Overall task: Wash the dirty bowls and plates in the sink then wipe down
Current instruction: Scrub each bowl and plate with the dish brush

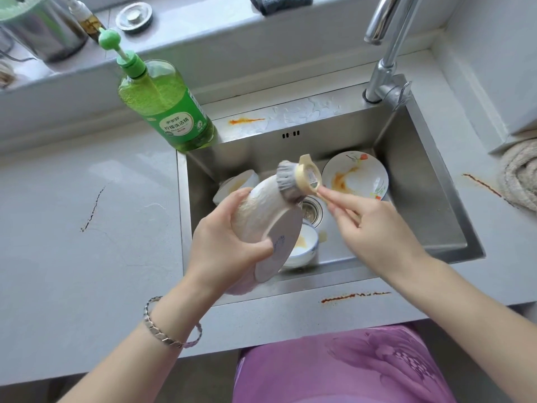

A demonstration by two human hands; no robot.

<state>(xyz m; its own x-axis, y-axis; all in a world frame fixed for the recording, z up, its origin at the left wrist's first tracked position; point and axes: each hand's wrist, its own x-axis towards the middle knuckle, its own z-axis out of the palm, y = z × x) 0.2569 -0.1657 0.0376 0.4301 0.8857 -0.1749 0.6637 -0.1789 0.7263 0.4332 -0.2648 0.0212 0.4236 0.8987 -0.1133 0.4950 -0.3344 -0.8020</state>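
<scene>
My left hand point(223, 237) grips a soapy white bowl point(261, 210), turned on its side with its foot ring toward me, above the steel sink point(430, 199). My right hand point(369, 219) pinches the beige handle of a dish brush point(296, 178), whose grey bristles press on the bowl's outer wall. In the sink lie a flowered plate point(356, 175) smeared with orange sauce, a small blue-rimmed bowl point(303, 248) with orange residue, and another dirty white dish point(236, 184) partly hidden behind the held bowl.
A green dish-soap pump bottle point(165, 103) stands at the sink's back left corner. The chrome tap point(386, 62) rises at the back right. Orange-brown stains mark the front counter edge point(354, 296), the right counter and the sink's back ledge. A rolled cloth point(520, 178) lies at far right.
</scene>
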